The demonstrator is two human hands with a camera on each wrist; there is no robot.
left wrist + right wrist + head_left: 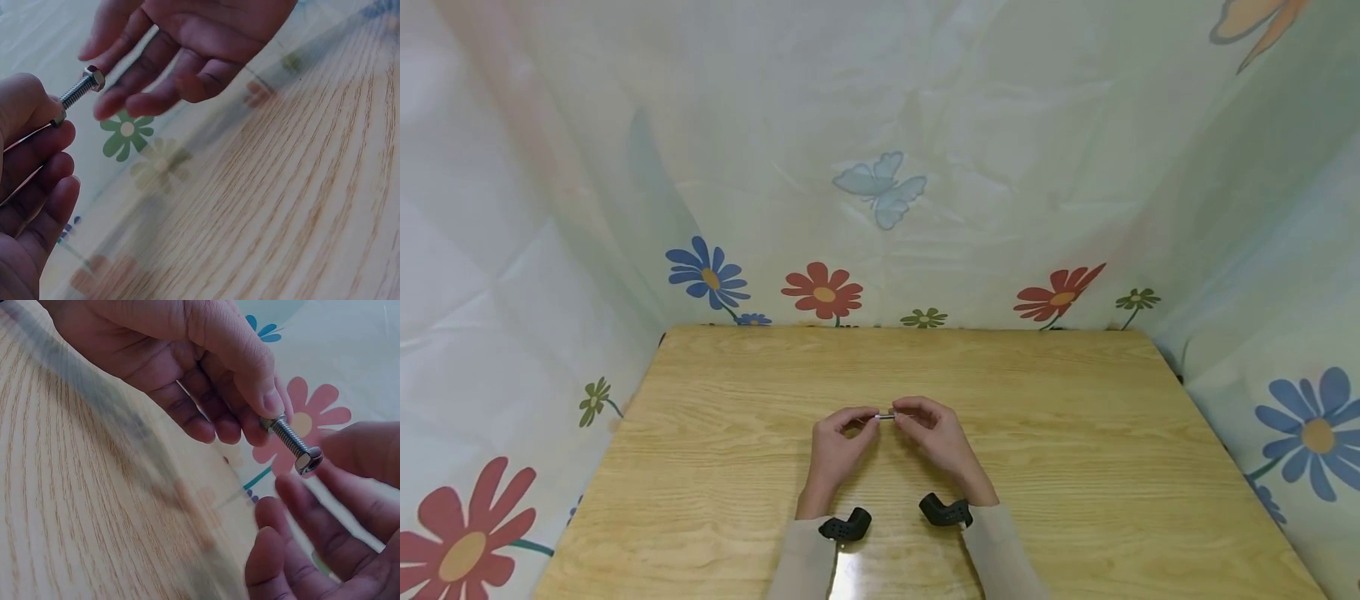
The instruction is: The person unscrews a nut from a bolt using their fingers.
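Note:
A silver threaded bolt [886,417] is held level between both hands above the table, with a hexagonal piece at each end; which is the head and which a nut I cannot tell. My left hand [837,450] pinches the left end with thumb and forefinger, as the left wrist view shows, where the bare thread [76,94] lies in plain sight. At the opposite end, my right hand [942,437] has its thumb and forefinger on the hexagonal piece. In the right wrist view that thumb [270,403] covers part of it, while the bolt's far hexagonal end [309,460] shows near the left fingertips.
Under the hands lies a wooden table [730,392] with a light grain. A pale curtain [1000,142] printed with flowers and butterflies surrounds its back and sides. Black wrist cameras sit on the left wrist [846,526] and the right wrist [945,510].

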